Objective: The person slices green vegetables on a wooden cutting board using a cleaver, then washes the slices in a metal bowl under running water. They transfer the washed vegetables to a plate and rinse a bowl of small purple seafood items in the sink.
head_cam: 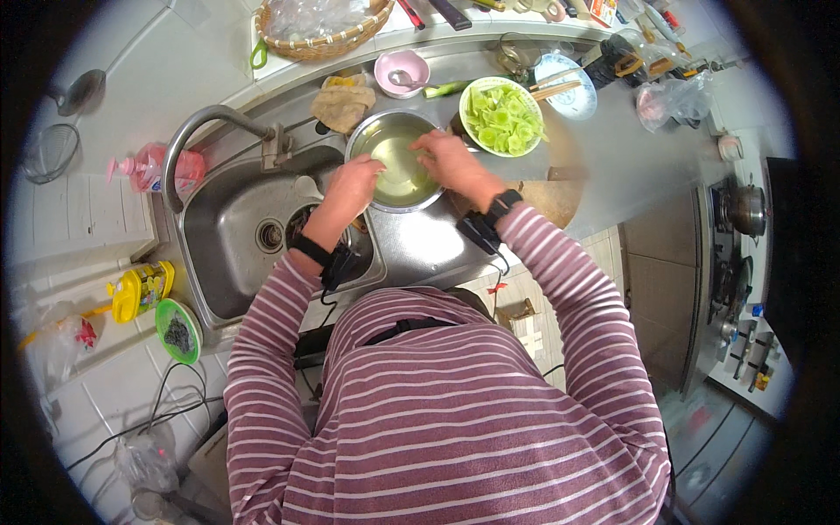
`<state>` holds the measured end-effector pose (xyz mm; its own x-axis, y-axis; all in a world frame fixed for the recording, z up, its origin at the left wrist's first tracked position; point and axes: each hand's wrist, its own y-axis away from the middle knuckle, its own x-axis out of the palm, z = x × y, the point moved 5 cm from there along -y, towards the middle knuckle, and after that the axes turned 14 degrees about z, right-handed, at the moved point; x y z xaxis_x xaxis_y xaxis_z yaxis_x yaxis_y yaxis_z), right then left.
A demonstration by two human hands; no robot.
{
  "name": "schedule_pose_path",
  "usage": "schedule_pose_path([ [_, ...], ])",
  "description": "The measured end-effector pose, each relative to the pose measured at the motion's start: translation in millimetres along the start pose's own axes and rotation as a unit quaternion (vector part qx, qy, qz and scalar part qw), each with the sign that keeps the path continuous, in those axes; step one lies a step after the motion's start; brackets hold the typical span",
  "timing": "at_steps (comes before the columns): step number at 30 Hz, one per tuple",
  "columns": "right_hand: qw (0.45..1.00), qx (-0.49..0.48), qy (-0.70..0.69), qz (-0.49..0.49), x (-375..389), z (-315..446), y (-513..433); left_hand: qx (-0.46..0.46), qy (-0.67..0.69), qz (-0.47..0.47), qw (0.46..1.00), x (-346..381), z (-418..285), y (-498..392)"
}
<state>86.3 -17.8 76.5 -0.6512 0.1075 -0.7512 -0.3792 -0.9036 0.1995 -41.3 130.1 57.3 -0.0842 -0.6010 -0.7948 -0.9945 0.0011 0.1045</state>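
A round metal basin [401, 205] of cloudy, pale yellow-green liquid [403, 154] stands on the steel counter beside the sink. From the left, my left hand [354, 182] reaches over its rim; its fingers are bent and slightly blurred, and whether they pinch anything is unclear. My right hand [454, 164] comes over the opposite side, fingers and thumb apart above the liquid, nothing visible between them. Just beyond my right hand, a white bowl [463, 126] is heaped with light green vegetable slices [504, 121]. Both wrists wear black straps with small devices.
Left lies the steel sink [230, 203] under a curved faucet [220, 113]. Behind the basin are a folded cloth [341, 105] and a pink bowl [420, 58] with a spoon. Chopsticks [556, 90] rest on a plate [581, 104]. A round wooden board [548, 200] lies by my right wrist.
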Motion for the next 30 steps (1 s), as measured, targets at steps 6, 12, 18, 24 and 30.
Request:
schedule_pose_path([
  [6,0.956,0.16,0.167,0.178,58.1,-14.5,-35.4,-0.034,-0.148,0.204,0.967,36.7,5.6,-36.2],
  [12,0.952,0.102,0.132,0.256,89.0,-17.8,-45.3,-0.088,-0.162,0.269,0.945,48.7,6.3,-48.6],
  [18,0.954,0.084,0.086,0.274,110.5,-24.3,-62.6,-0.122,-0.151,0.354,0.915,56.0,14.8,-53.2],
  [24,0.958,0.085,-0.082,0.26,115.0,-36.7,-66.6,-0.066,-0.122,0.361,0.922,49.4,15.1,-55.5],
  [30,0.864,0.09,-0.389,0.307,125.4,-41.3,-51.9,-0.053,-0.017,0.277,0.959,22.2,8.4,-34.9],
])
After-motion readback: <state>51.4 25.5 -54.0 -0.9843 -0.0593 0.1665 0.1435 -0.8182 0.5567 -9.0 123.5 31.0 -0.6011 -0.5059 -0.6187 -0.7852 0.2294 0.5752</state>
